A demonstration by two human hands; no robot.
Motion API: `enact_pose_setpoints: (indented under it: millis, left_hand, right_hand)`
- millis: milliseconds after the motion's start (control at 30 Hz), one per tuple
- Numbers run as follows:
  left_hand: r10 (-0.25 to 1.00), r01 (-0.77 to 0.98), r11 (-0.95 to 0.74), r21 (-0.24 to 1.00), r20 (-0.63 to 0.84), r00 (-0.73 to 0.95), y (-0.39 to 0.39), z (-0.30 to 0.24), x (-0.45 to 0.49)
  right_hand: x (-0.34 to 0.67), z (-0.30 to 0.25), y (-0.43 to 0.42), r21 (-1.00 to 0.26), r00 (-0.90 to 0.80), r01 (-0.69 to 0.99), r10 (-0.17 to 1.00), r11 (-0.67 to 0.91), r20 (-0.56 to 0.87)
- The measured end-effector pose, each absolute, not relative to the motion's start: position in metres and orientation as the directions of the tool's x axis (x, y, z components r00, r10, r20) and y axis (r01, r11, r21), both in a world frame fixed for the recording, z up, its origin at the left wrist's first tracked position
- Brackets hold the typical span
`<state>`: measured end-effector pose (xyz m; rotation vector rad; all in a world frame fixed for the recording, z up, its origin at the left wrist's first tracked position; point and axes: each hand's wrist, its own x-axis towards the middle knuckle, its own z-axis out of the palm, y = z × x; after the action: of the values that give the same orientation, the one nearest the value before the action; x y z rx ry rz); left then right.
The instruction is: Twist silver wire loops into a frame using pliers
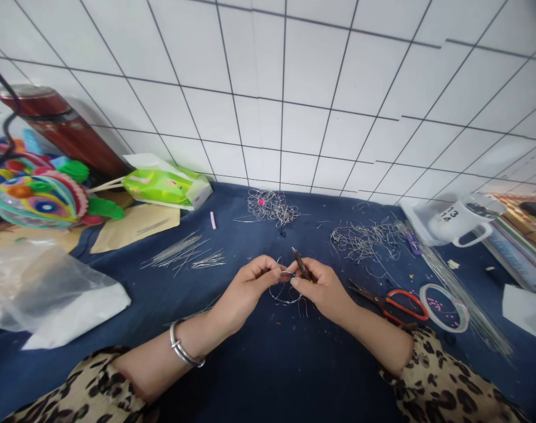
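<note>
So, up front stands the white tiled wall (259, 70), and below it spreads the dark blue cloth (268, 364) I'm working over. Off to my left it's crowded: a clear plastic bag (34, 276) at the near side, a bright many-coloured toy (43, 200) beyond it, a reddish flask (78, 129) leaning behind, and a green packet (162, 185) beside that. On the right, a sheaf of long straight wires (465, 305) runs towards me, below a white mug (459, 220) marked 13 and 14.

And in the middle, my two hands, close together! My left hand (258, 281) pinches the wire between thumb and finger; my right hand (318, 285) is closed around the dark pliers (303, 267), its thumb up against the same work.

Ahead to the right sits a wire tangle (367, 239), then orange-handled scissors (387, 301) just beside a round dish (464, 317). Round my left wrist, a silver bangle (178, 348).

And here's the wire ring (286, 302), right between my hands, its loop hanging just below my fingertips! Smaller yet, a pale pink stick (213, 220) lies near the packet, and last, tiny pink bits (435, 304) show in the dish.
</note>
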<state>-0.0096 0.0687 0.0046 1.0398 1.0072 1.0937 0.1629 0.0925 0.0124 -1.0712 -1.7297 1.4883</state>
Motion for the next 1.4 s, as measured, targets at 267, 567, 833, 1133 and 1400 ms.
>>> enact_pose_setpoints:
  millis: [267, 567, 833, 1133, 1400]
  left_hand:
    - [0.983, -0.17, 0.135, 0.976, -0.111, 0.144, 0.0684, 0.0073, -0.0085]
    - [0.982, -0.147, 0.13, 0.981, -0.107, 0.152, 0.0685, 0.0074, -0.009]
    - [0.968, -0.155, 0.148, 0.977, -0.111, 0.225, 0.0667, 0.0086, -0.009]
    - [0.977, -0.15, 0.132, 0.98, -0.102, 0.19, 0.0672, 0.0096, -0.0075]
    - [0.971, -0.11, 0.119, 0.987, -0.092, 0.222, 0.0662, 0.0085, -0.0067]
  right_hand:
    - [0.1624, 0.0133, 0.0927, -0.98, -0.467, 0.194, 0.882, 0.039, -0.057]
    - [0.1614, 0.0163, 0.0934, -0.978, -0.439, 0.206, 0.896, 0.031, -0.065]
    - [0.1614, 0.0157, 0.0938, -0.975, -0.433, 0.214, 0.9, 0.054, -0.045]
    - [0.1608, 0.0163, 0.0939, -0.97, -0.439, 0.237, 0.896, 0.046, -0.065]
    - [0.1582, 0.0192, 0.092, -0.935, -0.381, 0.349, 0.921, 0.065, -0.078]
